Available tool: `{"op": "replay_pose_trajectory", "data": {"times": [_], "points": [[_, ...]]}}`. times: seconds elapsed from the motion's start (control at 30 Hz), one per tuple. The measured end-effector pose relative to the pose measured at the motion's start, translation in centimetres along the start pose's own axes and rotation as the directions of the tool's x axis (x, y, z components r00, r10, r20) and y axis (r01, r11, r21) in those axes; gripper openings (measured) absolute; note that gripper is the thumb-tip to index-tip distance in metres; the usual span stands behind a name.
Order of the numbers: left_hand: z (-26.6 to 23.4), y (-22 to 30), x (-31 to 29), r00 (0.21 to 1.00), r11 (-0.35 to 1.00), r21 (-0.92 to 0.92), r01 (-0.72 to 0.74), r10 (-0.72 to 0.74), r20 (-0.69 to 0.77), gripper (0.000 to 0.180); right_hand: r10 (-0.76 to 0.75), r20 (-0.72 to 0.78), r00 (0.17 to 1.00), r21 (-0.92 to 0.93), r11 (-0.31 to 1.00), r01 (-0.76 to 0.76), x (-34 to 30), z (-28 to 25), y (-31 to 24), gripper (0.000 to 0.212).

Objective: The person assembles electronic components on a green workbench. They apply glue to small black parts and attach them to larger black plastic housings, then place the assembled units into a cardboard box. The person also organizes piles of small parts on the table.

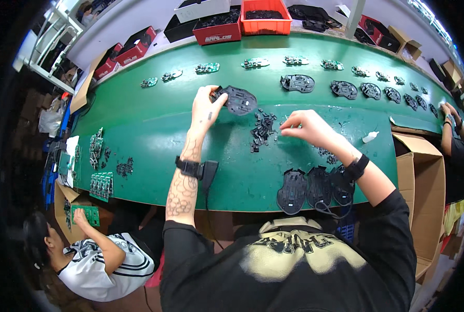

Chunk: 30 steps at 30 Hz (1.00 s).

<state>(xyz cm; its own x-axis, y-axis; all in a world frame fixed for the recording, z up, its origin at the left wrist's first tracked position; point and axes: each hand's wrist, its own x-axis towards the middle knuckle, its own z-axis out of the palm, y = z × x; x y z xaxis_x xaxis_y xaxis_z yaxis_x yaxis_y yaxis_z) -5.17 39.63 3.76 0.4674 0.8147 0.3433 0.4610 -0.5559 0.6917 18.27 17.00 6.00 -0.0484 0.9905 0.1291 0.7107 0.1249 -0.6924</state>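
Observation:
My left hand (pixel 206 107) grips the narrow end of a black mouse bottom shell (pixel 239 101), holding it tilted above the green table. Over on the right, my right hand (pixel 309 127) is closed in a pinch, its fingertips beside a pile of small black plastic parts (pixel 263 130). Whatever sits between those fingertips is too small to make out. Below my right forearm, several black mouse shells (pixel 292 191) lie side by side at the near table edge, one with a cable (pixel 329 212). Black straps circle both wrists.
Green circuit boards (pixel 207 68) and black mouse shells (pixel 297 83) line the far side. A small white bottle (pixel 370 137) lies right, near a cardboard box (pixel 422 192). An orange bin (pixel 265 18) stands behind. Co-workers sit at left (pixel 107 260) and right (pixel 458 151).

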Motion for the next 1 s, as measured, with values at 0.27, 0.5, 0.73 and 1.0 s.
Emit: {"op": "replay_pose_trajectory", "data": {"times": [0.27,0.5,0.73,1.0], "points": [[6.0,-2.9,3.0,0.994,0.958,0.267,0.105,-0.103,-0.023,0.047,-0.233,0.059,0.971,-0.267,0.933,0.24,0.7,3.4,1.4,0.006],[6.3,-0.4,3.4,0.982,0.997,0.064,0.034,-0.046,0.182,0.07,0.044,0.19,0.981,-0.053,0.998,-0.034,1.3,2.8,2.0,0.013],[7.6,-0.4,1.3,0.967,0.987,-0.018,-0.16,0.16,0.196,0.057,0.086,0.279,0.956,-0.022,0.996,-0.083,1.6,2.1,1.3,0.014],[8.2,0.4,2.4,0.964,0.956,0.14,-0.256,0.242,0.112,0.035,0.016,0.161,0.987,0.12,0.992,-0.036,1.1,-1.1,-2.8,0.012]]}}
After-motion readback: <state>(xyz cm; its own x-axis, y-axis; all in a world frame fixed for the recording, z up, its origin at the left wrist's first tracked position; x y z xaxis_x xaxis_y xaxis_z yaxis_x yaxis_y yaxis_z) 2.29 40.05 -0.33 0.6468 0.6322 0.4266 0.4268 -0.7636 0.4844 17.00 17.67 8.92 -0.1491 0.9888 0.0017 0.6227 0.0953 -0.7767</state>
